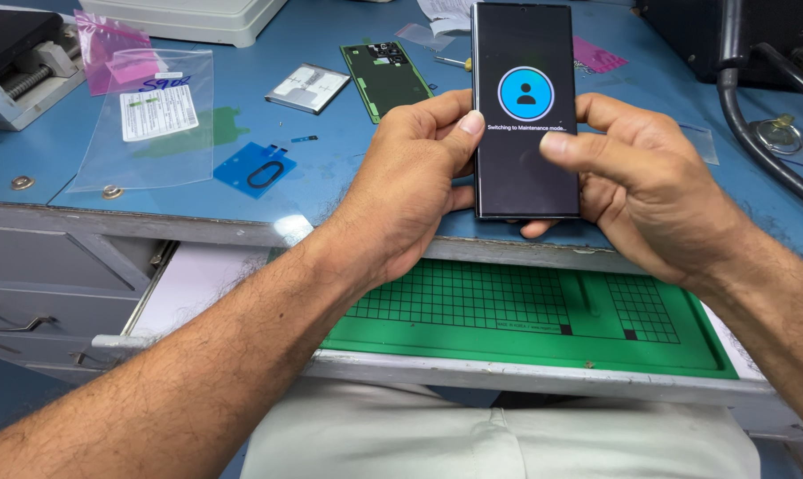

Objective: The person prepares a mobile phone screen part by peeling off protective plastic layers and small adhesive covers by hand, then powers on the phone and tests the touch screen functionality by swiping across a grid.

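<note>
I hold a black smartphone upright above the front edge of the blue workbench. Its dark screen shows a blue round icon with a person shape and a line of white text. My left hand grips the phone's left edge, thumb resting on the screen's side. My right hand wraps the right edge, thumb lying across the lower screen. A dark green phone back cover lies on the bench behind my left hand.
A pulled-out drawer holds a green grid mat. On the bench lie a clear plastic bag with a label, a blue adhesive piece, a small silver plate, pink bags and black hoses at right.
</note>
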